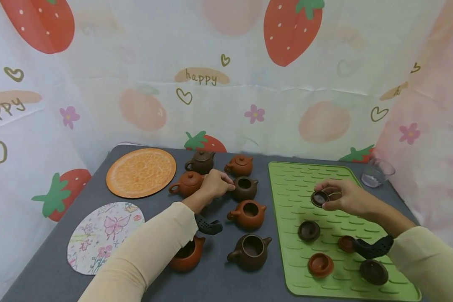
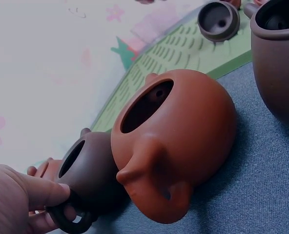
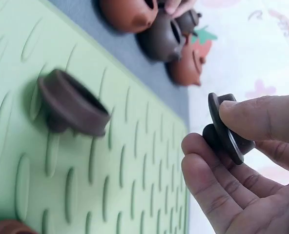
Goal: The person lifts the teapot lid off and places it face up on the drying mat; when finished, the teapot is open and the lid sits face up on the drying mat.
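Observation:
My left hand (image 1: 214, 184) pinches the handle of a dark brown teapot (image 1: 245, 189), which stands lidless on the table; the left wrist view shows thumb and finger on that handle. Over the green mat my right hand (image 1: 343, 196) holds a dark teapot lid (image 1: 319, 199) between thumb and fingers, its hollow underside up in the head view. Just in front of the left hand's pot is a lidless reddish-brown teapot (image 2: 193, 112). On the mat below the right hand lies another dark lid (image 3: 71, 105), knob down.
The green mat (image 1: 298, 176) also bears red lids (image 1: 321, 265) and a dark lid (image 1: 373, 272). Lidded teapots (image 1: 201, 162) stand at the back. Lidless ones (image 1: 249, 251) are nearer. An orange round mat (image 1: 141, 173) and a butterfly mat (image 1: 98, 239) lie left; a clear cup (image 1: 376, 172) is back right.

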The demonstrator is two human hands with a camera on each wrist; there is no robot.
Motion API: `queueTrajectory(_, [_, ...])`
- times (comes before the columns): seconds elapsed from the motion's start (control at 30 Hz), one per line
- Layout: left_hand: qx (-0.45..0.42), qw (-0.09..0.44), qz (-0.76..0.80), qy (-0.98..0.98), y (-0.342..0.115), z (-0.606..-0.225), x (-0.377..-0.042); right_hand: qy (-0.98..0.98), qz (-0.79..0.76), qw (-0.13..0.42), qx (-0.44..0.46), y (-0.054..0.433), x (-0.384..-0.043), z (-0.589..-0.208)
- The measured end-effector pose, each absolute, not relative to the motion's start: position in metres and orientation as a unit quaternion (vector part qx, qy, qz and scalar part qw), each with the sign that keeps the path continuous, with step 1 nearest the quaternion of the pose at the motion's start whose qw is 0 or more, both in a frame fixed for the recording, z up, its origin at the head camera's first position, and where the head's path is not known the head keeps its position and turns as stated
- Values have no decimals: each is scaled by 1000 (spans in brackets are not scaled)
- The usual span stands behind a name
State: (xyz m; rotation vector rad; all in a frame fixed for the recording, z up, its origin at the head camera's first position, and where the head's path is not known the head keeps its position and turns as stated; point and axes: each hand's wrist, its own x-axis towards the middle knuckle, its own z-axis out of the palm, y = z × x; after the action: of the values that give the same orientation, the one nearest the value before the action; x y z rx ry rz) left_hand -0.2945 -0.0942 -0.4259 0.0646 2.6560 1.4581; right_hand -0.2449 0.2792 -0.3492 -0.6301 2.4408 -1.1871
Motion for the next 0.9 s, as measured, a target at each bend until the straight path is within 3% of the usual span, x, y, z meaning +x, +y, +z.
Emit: queueTrajectory(0.9, [17,56,482,874,-94,-426,-295,879,-390,222,-161,329,-244,-392])
